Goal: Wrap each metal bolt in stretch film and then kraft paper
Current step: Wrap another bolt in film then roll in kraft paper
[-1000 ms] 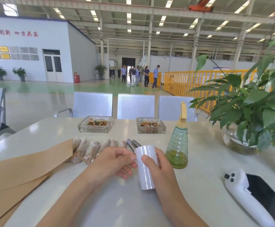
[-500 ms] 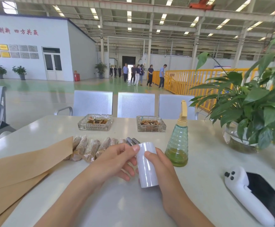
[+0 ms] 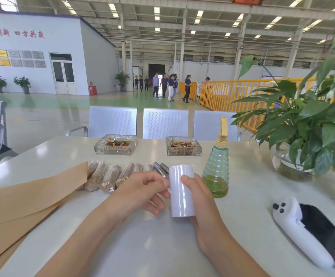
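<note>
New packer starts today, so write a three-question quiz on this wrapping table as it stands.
1. True or false: the right hand grips the stretch film roll.
2. Which item stands just right of the roll? A) the green spray bottle B) a glass ashtray C) the kraft paper
3. Fill in: the bare metal bolts lie at the ______ end of the row of film-wrapped bolts.

Key
1. True. The left hand pinches at the roll's left edge.
2. A. The ashtrays sit at the table's far side and the kraft paper lies far left.
3. Right, just behind the roll.
</note>
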